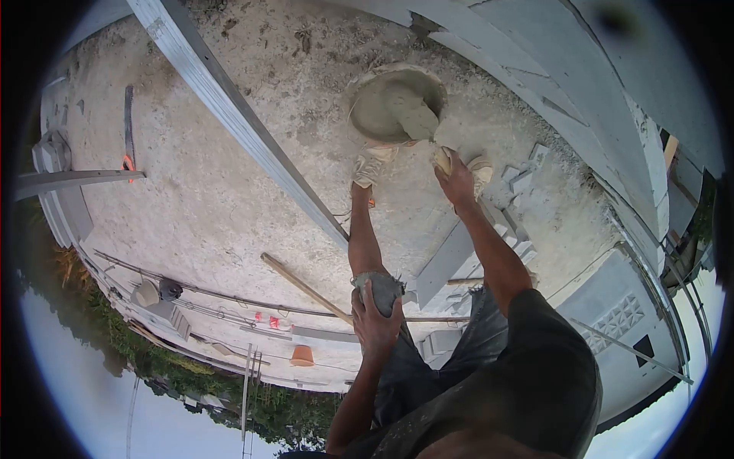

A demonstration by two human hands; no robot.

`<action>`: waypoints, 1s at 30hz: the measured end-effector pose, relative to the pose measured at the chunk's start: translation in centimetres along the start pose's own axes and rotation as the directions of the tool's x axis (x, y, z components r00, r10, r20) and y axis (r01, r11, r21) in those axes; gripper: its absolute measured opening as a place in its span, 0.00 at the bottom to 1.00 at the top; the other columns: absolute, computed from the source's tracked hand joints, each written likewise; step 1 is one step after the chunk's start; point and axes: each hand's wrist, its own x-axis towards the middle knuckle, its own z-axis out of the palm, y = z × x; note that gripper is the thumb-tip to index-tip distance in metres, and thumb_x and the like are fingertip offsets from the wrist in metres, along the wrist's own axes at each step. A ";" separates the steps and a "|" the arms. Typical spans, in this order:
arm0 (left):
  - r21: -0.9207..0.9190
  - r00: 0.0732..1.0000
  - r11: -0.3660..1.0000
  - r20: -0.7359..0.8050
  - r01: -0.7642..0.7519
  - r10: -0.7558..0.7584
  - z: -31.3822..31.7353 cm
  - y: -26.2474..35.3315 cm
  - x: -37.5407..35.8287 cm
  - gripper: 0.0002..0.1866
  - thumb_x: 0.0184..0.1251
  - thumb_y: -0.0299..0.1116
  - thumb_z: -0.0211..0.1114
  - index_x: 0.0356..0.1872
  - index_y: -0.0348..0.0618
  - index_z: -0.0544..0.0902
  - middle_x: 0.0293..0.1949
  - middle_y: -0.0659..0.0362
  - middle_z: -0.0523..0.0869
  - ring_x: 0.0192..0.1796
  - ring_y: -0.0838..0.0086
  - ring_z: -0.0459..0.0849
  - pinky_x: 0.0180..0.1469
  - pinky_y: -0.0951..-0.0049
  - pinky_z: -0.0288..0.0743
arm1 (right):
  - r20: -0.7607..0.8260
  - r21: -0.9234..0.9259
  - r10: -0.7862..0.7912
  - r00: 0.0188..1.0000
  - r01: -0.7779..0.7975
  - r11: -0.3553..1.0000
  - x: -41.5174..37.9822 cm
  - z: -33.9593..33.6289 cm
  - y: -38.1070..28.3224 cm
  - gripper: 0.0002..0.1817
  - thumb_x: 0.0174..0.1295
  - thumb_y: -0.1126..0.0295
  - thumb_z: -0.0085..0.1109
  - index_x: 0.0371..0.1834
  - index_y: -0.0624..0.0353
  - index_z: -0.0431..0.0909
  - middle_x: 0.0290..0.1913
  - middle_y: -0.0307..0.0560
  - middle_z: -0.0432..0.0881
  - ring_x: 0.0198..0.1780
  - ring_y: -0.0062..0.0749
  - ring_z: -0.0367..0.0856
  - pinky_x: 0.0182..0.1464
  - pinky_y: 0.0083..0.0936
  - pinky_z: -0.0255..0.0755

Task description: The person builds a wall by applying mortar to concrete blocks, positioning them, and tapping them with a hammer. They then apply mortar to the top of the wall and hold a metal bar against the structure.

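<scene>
My right hand (458, 182) is closed around the pale handle of a trowel (441, 159). The trowel's blade lies at the near right side of a round pan (352, 115), covered by grey mortar (411, 115). More wet mortar fills the pan, which sits on the ground just beyond my feet. My left hand (376, 320) rests over my bent knee (380, 289), on the frayed denim hem, its fingers laid along the cloth and holding no tool.
A long metal beam (245, 126) slants across the left. Broken block pieces (521, 180) lie right of my shoe (480, 174). A wooden pole (306, 287) is on the ground near my left knee. An orange bucket (303, 355) stands behind. Grey wall (535, 84) rises at right.
</scene>
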 end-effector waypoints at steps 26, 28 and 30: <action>0.282 0.765 0.789 0.552 -0.546 0.333 -11.4 7.7 -2.2 0.49 0.65 0.60 0.68 0.76 0.33 0.64 0.68 0.31 0.74 0.72 0.44 0.73 0.72 0.57 0.67 | -0.256 0.806 0.603 0.756 -0.177 0.565 -26.2 -40.6 -5.5 0.27 0.61 0.58 0.70 0.58 0.62 0.78 0.46 0.53 0.83 0.47 0.40 0.82 0.50 0.36 0.74; 0.314 0.770 0.781 0.559 -0.540 0.308 -11.8 8.0 -1.9 0.50 0.65 0.60 0.69 0.77 0.31 0.62 0.71 0.34 0.72 0.72 0.46 0.74 0.72 0.57 0.68 | -0.401 0.778 0.713 0.576 -0.197 0.597 -26.2 -43.4 -3.1 0.27 0.60 0.58 0.70 0.59 0.63 0.76 0.45 0.54 0.82 0.46 0.42 0.82 0.50 0.37 0.74; 0.246 0.792 0.868 0.565 -0.430 0.232 -12.0 10.9 -3.8 0.51 0.65 0.60 0.70 0.78 0.33 0.60 0.71 0.37 0.73 0.71 0.49 0.75 0.70 0.58 0.70 | -0.403 0.808 0.786 0.468 -0.222 0.546 -25.1 -45.9 0.8 0.28 0.60 0.60 0.70 0.59 0.64 0.75 0.47 0.56 0.82 0.49 0.45 0.81 0.51 0.39 0.74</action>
